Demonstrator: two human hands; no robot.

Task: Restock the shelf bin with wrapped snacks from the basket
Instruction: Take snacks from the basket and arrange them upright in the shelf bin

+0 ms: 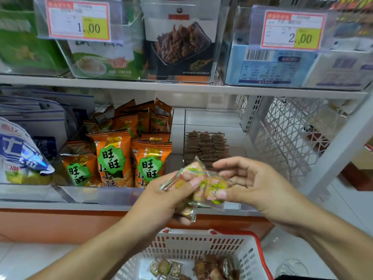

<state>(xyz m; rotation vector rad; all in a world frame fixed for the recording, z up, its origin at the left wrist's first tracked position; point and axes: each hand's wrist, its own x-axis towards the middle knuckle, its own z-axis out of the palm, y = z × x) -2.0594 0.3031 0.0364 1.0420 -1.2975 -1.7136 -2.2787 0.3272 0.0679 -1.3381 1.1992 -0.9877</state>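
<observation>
A: Head view: the left hand (161, 199) grips a bunch of wrapped snacks (201, 184) above the basket (201, 239); the right hand (248, 178) pinches one packet off it, other fingers loose.

B: And the shelf bin (212, 122)?

A: Just beyond, right of the orange bags (129, 158), with brown packets stacked far inside.

B: Risk?

A: Slippery wrappers. I'd guess the tug could loosen the bunch, dropping packets to the floor.
</observation>
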